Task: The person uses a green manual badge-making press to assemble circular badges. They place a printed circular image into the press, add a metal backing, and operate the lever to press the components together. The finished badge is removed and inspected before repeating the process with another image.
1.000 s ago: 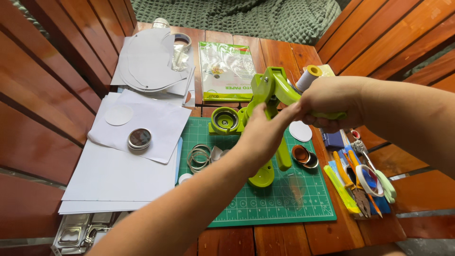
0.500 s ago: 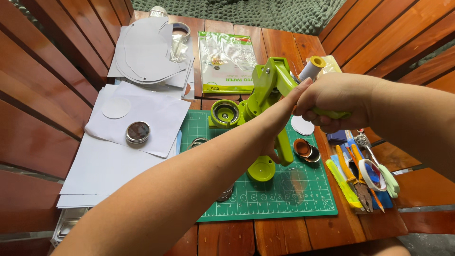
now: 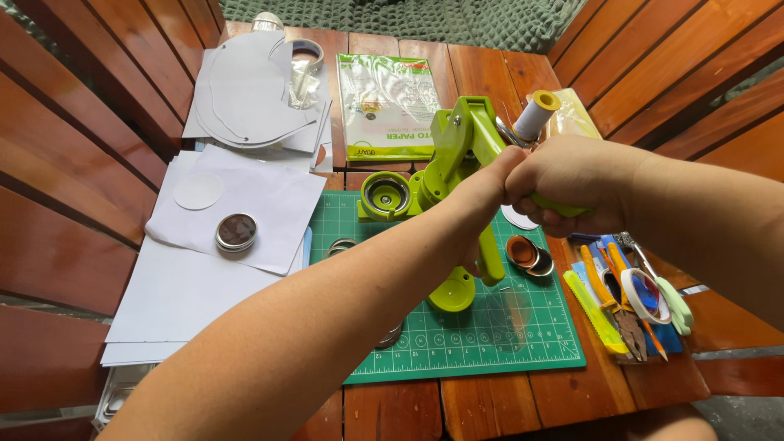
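both hands on the press handle

right hand [image 3: 572,192] is wrapped tight round the handle of the lime green plastic button press [image 3: 449,188], left hand [image 3: 482,200] closed against it from the left. the handle runs out rightward from the press on the green cutting mat [image 3: 490,343]. since a second ago the view has moved closer; the grip looks unchanged.

Lime-green lever button press [image 3: 445,175] on green gridded cutting mat [image 3: 523,343]; white paper sheets [image 3: 196,278] left of mat; plastic-handled tools [image 3: 629,298] right; glossy paper packet [image 3: 384,102] behind.
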